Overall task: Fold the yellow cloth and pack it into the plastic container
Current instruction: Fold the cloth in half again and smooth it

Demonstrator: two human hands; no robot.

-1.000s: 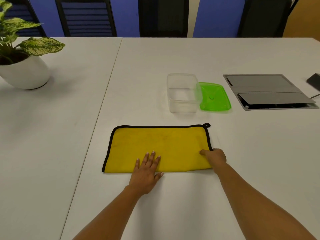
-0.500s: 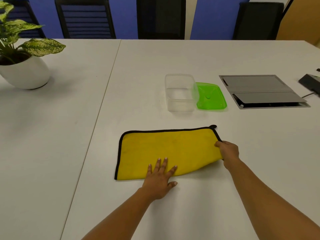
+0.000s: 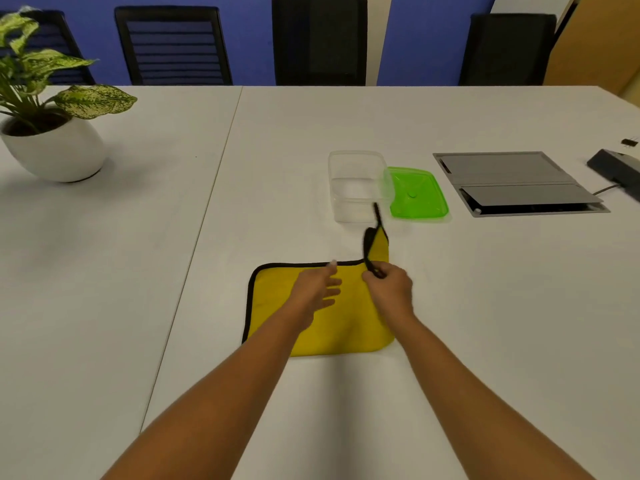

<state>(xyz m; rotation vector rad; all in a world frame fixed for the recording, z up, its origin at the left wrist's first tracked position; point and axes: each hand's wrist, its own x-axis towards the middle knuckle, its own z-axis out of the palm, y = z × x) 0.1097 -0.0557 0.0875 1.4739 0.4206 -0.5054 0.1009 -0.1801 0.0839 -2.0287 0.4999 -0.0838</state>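
Note:
The yellow cloth with black trim lies on the white table in front of me, its right part lifted and swung over toward the left. My right hand pinches the raised right edge, and a yellow corner with a black loop sticks up above the hand. My left hand lies over the cloth's middle with fingers spread and straight. The clear plastic container stands empty just beyond the cloth, with its green lid lying beside it on the right.
A potted plant in a white pot stands at the far left. A grey flip-up panel is set in the table at the right, with a dark device and cable past it. Black chairs line the far edge.
My right hand has lifted the cloth's right edge and carried it leftward over the middle. My left hand has slid from the cloth's near edge up to its centre.

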